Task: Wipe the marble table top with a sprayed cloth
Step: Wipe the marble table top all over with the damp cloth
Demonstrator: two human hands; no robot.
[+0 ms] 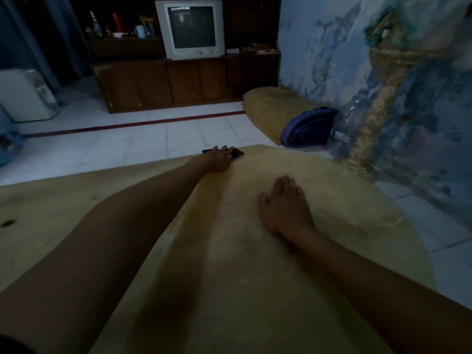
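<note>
at the far edge of the tan, mottled marble table top [255,264], my left hand [219,160] lies on the small dark cloth [236,152], fingers flat and spread, pressing it down rather than gripping. the cloth pokes out both sides of the hand, close to the table's far edge, maybe slightly over it.

my right hand [283,204] is nearer and to the right, palm flat on the stone, fingers straight, holding nothing. looks like bracing.

handling guess: the cloth is light, soft and limp, and would bunch if dragged by a corner. best kept under a flat palm, with pressure through the fingertips. if damp it should grip the stone a bit. the slab is hard, rigid and smooth, with rounded edges on the right. dark smudges sit at the near left.

lighting is dim, so i can't tell wet from dry areas.

beyond the table: white tiled floor [153,139] with a red strip, grey crt television [190,29] on a dark wooden cabinet [178,83], yellow-brown cushion [270,111] and a blue folded fabric bundle [309,126] against the peeling blue wall [332,47] on the right.
</note>
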